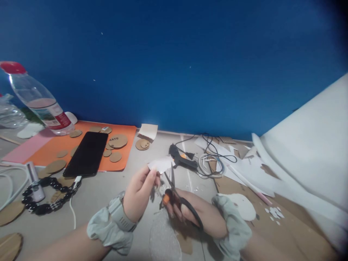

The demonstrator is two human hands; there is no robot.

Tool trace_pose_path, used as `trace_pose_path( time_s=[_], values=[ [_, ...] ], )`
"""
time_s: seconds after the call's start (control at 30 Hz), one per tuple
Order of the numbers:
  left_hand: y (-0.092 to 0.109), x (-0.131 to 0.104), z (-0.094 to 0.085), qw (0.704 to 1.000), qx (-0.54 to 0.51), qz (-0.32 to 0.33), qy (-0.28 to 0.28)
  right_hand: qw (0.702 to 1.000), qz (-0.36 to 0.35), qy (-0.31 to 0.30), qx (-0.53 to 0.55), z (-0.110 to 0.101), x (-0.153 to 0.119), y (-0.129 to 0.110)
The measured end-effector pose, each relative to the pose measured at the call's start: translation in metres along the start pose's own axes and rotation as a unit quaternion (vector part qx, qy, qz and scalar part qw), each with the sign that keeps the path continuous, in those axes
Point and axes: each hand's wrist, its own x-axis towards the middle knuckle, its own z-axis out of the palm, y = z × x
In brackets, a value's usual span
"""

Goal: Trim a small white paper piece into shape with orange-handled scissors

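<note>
My left hand [141,190] pinches a small piece of white paper [162,165] between thumb and fingers, near the middle of the view. Just right of it, my right hand [186,208] is closed round the black handles of the scissors [194,214], which also show an orange part. The scissor blades point up and stand slightly apart at the paper's right edge; whether they touch it I cannot tell. Beyond the hands lies a black glue gun [182,159]. Below them on the table is a pale oval piece [164,237], partly hidden under the hands.
On the left, a black phone [87,154] and several cardboard discs lie on an orange sheet [130,137], near a red-capped bottle [40,101] and a black bead loop [45,208]. Coiled cables [210,165], white scraps [276,213] and cardboard [293,224] lie to the right.
</note>
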Motion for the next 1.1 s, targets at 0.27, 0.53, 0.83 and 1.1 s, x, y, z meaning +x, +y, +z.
trace_pose_path(
  time_s=[0.27,0.53,0.83,1.1],
  values=[
    [-0.0023,-0.0034,0.004,0.997,0.018,0.031,-0.069,0.991,-0.045,-0.021,-0.123,-0.0015,0.0024,0.0007],
    [-0.0028,-0.0034,0.0059,0.995,0.042,0.035,-0.079,0.991,-0.04,-0.021,-0.123,-0.0023,0.0015,0.0028],
    [-0.0028,-0.0036,0.0044,0.994,0.065,0.054,-0.073,0.992,-0.041,-0.014,-0.119,-0.0005,0.0013,0.0041],
    [-0.0005,-0.0022,0.0054,0.996,0.043,0.047,-0.067,0.991,-0.036,-0.007,-0.126,0.0013,0.0006,0.0039]
  ],
)
